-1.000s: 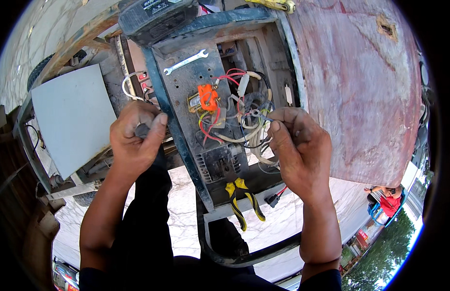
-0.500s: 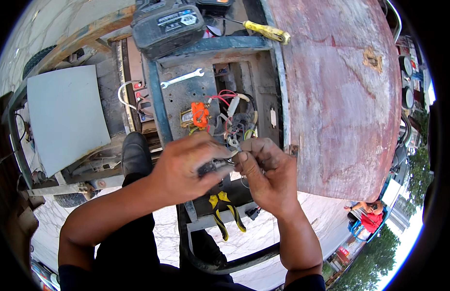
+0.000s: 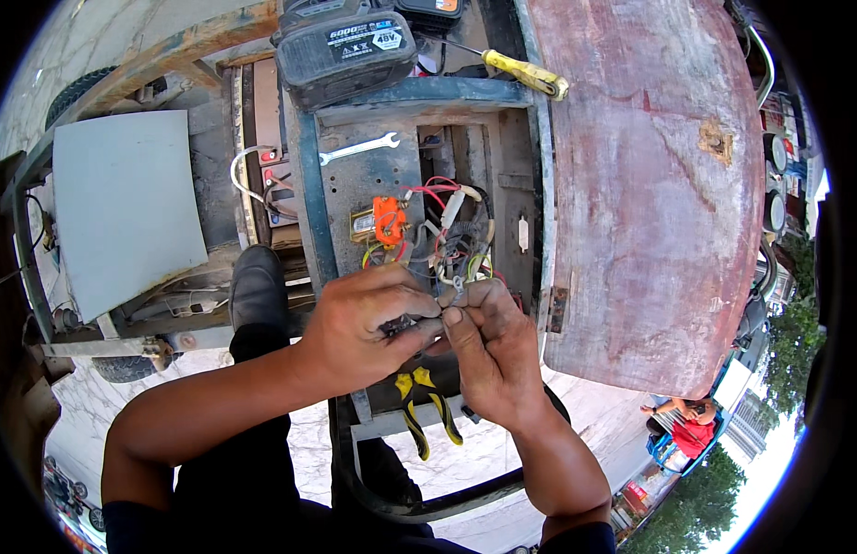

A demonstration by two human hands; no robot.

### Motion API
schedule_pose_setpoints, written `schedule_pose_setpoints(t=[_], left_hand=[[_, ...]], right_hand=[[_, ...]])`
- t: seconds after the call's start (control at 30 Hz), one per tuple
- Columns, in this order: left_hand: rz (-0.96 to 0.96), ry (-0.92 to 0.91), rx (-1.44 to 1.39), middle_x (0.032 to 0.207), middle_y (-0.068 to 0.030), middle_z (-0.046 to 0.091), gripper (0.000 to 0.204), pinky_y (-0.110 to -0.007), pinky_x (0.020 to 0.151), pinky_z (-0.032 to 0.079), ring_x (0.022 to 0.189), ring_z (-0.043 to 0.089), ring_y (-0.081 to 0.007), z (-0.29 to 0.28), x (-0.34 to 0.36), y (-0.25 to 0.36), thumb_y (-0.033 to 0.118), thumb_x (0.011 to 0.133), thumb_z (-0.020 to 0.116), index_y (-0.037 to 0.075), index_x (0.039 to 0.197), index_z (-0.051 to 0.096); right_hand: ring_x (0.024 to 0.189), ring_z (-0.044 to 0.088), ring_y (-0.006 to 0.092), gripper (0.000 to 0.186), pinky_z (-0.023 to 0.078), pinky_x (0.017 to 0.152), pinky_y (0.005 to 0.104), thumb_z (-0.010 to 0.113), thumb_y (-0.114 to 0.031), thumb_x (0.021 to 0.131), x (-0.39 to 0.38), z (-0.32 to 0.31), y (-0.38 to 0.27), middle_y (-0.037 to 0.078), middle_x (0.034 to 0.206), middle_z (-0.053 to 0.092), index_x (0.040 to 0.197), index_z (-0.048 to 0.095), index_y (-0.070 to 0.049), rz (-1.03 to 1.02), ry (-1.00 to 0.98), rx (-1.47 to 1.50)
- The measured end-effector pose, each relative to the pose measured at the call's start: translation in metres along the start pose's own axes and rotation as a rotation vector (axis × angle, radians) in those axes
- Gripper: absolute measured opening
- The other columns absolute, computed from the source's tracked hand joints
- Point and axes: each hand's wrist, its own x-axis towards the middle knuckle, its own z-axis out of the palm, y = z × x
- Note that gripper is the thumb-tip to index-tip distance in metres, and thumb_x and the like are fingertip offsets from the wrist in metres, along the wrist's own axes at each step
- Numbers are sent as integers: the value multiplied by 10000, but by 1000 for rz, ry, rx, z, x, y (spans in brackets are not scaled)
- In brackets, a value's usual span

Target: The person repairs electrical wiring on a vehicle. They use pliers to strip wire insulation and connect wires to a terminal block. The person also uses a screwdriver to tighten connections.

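My left hand (image 3: 368, 312) and my right hand (image 3: 493, 346) meet fingertip to fingertip over an open metal frame box. Both are closed in a pinch on a thin wire, whose end the fingers mostly hide. Just above the right fingers a pale looped piece (image 3: 458, 284) stands out. Something dark shows inside the left hand's curl, too hidden to name. Beyond the hands lies a tangle of wires (image 3: 461, 235), red, white and dark. Left of it an orange terminal part (image 3: 389, 220) sits on the metal plate. Below the hands hang yellow-and-black pliers (image 3: 428, 406), untouched.
A wrench (image 3: 359, 148) lies on the plate. Behind it rests a black battery pack (image 3: 347, 60), with a yellow-handled screwdriver (image 3: 525, 74) to its right. A worn reddish board (image 3: 650, 203) spans the right side; a grey panel (image 3: 128, 217) lies left. Someone in red (image 3: 691, 434) sits far right.
My hands have drawn closer together, the right one shifting slightly left and the left fingers closing in more. The view has shifted a little; tools lie where they were.
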Motion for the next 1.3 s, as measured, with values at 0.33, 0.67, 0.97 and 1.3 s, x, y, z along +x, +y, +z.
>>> schedule_pose_setpoints(t=[0.33, 0.67, 0.97, 1.3], left_hand=[[14, -50, 4, 894, -116, 718, 148, -317, 664, 563, 771, 715, -212, -42, -1, 5, 13, 834, 831, -1, 973, 786], [-343, 150, 398, 876, -87, 695, 103, -305, 677, 510, 764, 652, -169, -109, -42, -101, -28, 863, 783, -46, 961, 753], [-285, 21, 452, 1094, -93, 722, 143, -343, 800, 579, 931, 725, -182, -85, -20, -159, -3, 879, 790, -41, 1015, 766], [-270, 24, 432, 1044, -129, 748, 165, -357, 802, 562, 880, 719, -229, -81, -15, -133, 29, 894, 757, -21, 1049, 783]], right_hand=[[870, 734, 158, 108, 610, 739, 302, 520, -49, 1093, 4, -1, -14, 138, 923, 732, 1158, 525, 36, 168, -20, 143], [745, 683, 111, 108, 562, 689, 281, 587, -25, 1057, 2, -16, -18, 114, 815, 723, 1154, 570, 19, 5, 131, -26], [709, 633, 99, 95, 520, 679, 285, 606, 13, 1023, 2, -22, -16, 94, 791, 671, 1116, 605, -4, -77, 162, -129], [748, 647, 89, 43, 548, 624, 243, 555, -2, 1070, 3, -23, -16, 47, 826, 646, 1100, 580, 18, -123, 147, -125]])
